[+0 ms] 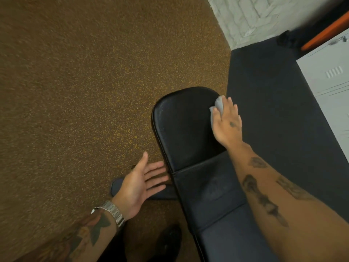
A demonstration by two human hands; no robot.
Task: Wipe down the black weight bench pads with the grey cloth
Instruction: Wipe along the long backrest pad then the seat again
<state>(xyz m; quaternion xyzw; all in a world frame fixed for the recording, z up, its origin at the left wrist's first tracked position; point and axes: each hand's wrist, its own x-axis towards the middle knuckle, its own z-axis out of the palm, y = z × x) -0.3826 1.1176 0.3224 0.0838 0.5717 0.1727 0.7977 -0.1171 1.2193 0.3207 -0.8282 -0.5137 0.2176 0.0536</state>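
The black weight bench runs from the bottom right toward the middle, with a rounded far pad (181, 127) and a nearer pad (211, 188) split by seams. My right hand (227, 123) presses the grey cloth (217, 107) flat onto the far pad's right edge, fingers spread over it. Only part of the cloth shows beyond my fingers. My left hand (140, 183) hovers palm up, fingers apart and holding nothing, beside the bench's left edge at the seam.
Speckled brown floor (85, 91) fills the left. A dark mat (268, 103) lies right of the bench. Grey metal lockers (330, 78) stand at the right edge, a white brick wall (251, 17) behind. A bench foot (117, 187) sticks out under my left hand. A black shoe (168, 242) is below.
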